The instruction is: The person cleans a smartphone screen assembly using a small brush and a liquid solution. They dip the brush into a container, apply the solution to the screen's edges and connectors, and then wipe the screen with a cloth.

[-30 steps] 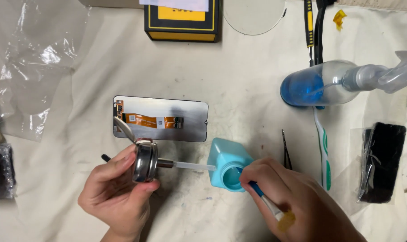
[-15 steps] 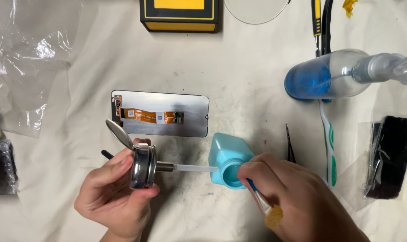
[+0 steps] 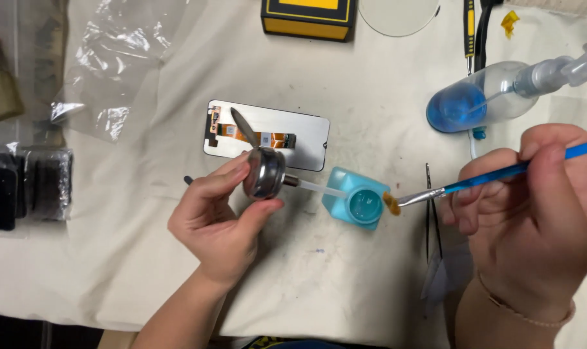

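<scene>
My left hand (image 3: 219,223) keeps a narrow grip on the steel pump cap (image 3: 264,173), light but slick, best pinched at the rim. Its tube reaches the blue bottle (image 3: 358,203) on the desk (image 3: 145,258). My right hand (image 3: 539,220) pinches the thin brush (image 3: 493,176), bristles beside the bottle's mouth.

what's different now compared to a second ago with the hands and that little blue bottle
The right hand has pulled the brush out to the right; its bristle tip now sits at the blue bottle rim instead of being hidden under the hand. The left hand still holds the metal cap, its tube reaching the bottle. The phone screen lies unmoved.
</scene>
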